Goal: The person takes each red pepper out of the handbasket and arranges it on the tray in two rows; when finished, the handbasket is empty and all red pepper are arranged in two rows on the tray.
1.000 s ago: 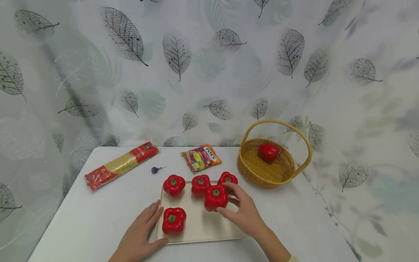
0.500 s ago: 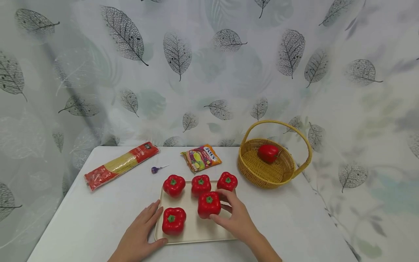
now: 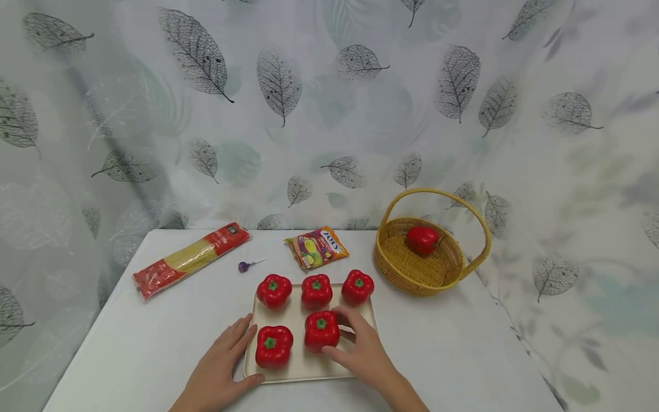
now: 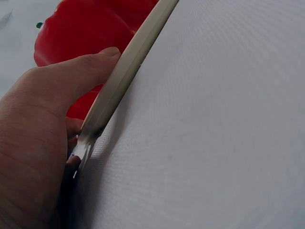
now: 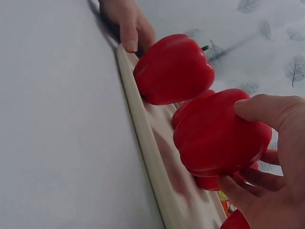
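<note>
Several red bell peppers with green stems stand on a cream tray (image 3: 309,371) in the head view: three along the back and one front-left pepper (image 3: 274,350). My right hand (image 3: 362,350) grips another bell pepper (image 3: 320,339) from its right side, close over the tray's front middle. In the right wrist view its thumb lies on one side of this pepper (image 5: 219,136), with the fingers round the other. My left hand (image 3: 221,360) rests at the tray's left front corner, fingers extended along the left edge. Its thumb (image 4: 97,64) touches the front rim in the left wrist view.
At the back right stands a yellow wicker basket (image 3: 407,282) with a tall handle and one red pepper (image 3: 422,240) inside. Behind the tray lie an orange candy bag (image 3: 316,249), a lollipop (image 3: 243,266) and a long red-and-yellow packet (image 3: 193,260). A leaf-patterned curtain (image 3: 329,114) hangs behind.
My right hand has carried its pepper left and toward me, from in front of the back right pepper to beside the front left one. My left hand has stayed put.
</note>
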Available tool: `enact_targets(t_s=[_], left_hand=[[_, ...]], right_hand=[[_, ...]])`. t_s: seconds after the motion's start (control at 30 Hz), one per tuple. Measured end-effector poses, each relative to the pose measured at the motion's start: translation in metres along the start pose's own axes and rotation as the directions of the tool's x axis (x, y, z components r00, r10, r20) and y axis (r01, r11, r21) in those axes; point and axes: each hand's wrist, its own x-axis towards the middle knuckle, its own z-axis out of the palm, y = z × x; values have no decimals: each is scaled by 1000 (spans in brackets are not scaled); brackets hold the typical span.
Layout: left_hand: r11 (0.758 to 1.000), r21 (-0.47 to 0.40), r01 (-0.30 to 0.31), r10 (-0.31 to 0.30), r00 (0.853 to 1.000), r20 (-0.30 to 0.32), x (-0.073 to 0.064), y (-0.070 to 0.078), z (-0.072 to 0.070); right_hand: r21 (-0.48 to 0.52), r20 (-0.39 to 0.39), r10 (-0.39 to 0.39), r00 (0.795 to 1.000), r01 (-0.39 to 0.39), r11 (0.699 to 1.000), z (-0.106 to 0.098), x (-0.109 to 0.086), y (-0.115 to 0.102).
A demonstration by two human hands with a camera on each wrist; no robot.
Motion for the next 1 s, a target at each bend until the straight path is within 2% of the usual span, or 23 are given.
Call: enact_targets(t_s=[0.27,0.5,1.0], left_hand=[[1000,8,2,-2,1000,-3,1,0,1],[1000,4,12,-12,1000,11,1,2,-1],[1000,16,-9,9,1000,-6,1,-1,0]], right_hand=[[-23,6,25,1000,-25,999,4,-4,7],[-41,1,7,1000,-7,999,4,-6,7],[-114,6,38,999,-37,993,8,-9,7]])
